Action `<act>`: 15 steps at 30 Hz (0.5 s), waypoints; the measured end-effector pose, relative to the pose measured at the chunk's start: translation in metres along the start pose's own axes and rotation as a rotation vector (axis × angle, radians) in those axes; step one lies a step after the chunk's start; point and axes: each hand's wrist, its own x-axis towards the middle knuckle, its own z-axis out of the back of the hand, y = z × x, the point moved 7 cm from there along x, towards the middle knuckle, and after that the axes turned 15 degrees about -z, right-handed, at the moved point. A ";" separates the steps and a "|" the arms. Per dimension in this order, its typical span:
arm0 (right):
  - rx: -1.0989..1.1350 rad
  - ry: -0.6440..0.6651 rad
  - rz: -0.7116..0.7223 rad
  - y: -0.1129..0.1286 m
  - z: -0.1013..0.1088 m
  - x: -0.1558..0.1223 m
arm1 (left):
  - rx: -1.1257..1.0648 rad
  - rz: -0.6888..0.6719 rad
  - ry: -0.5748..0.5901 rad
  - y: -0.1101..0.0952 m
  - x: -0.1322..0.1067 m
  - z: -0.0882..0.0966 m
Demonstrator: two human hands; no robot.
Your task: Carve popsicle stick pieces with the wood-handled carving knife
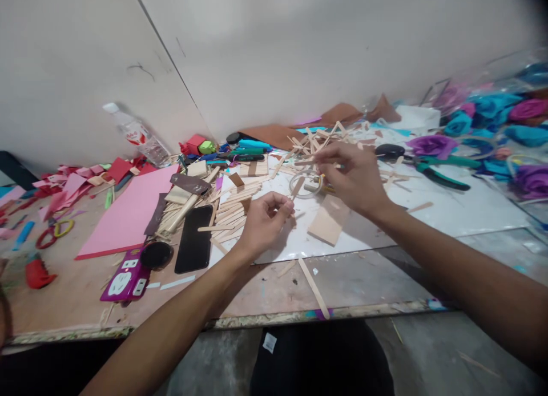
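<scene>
My left hand (pixel 268 220) is closed, thumb and fingers pinching a wooden craft stick (pixel 298 187) that points up and away. My right hand (pixel 353 176) hovers over the white sheet with its fingertips pinched together; whether a thin stick near them is held or lies behind, I cannot make out. Between the hands lies a roll of clear tape (pixel 293 186) on the sheet. Below my right hand is a flat wooden piece (pixel 329 219). A heap of loose craft sticks (pixel 233 210) spreads left of my left hand, and more sticks (pixel 323 136) are piled behind.
A black phone (pixel 193 239), a purple power strip (pixel 125 277) and pink sheets (pixel 132 213) are on the left. Green-handled pliers (pixel 443 173) and paper flowers (pixel 432 146) occupy the right. One stick (pixel 314 289) reaches toward the table's front edge. A bottle (pixel 137 134) leans at the wall.
</scene>
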 end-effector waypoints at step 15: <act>0.341 0.150 -0.050 0.007 -0.025 -0.021 | -0.169 0.098 -0.051 0.001 -0.003 -0.003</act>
